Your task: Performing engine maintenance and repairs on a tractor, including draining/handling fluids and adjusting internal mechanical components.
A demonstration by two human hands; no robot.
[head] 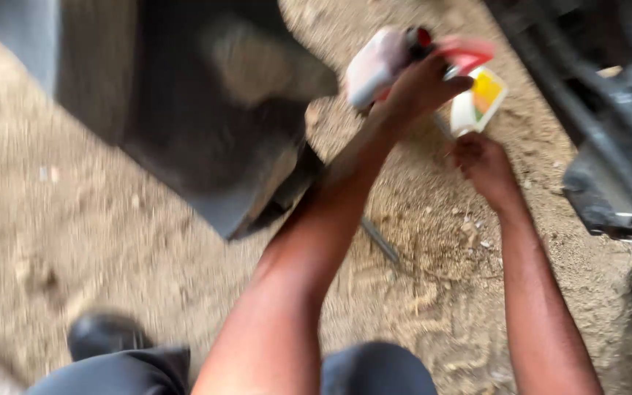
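Blurry frame. Left hand (422, 88) is closed around the neck of a white spray bottle (477, 99) with a red trigger, held over the sandy ground (74, 219). Right hand (480, 161) hovers just below, loosely curled, holding nothing visible. The bottle looks light, rigid plastic, best gripped at the neck; its long axis tilts, base down-right.

The bottle (477, 99) sits between both hands, above the ground (74, 241), with the dark panel (206, 124) to its left.

Sandy ground (74, 219); dark panel (184, 132); black shoe (104, 335); thin metal rod (380, 240)
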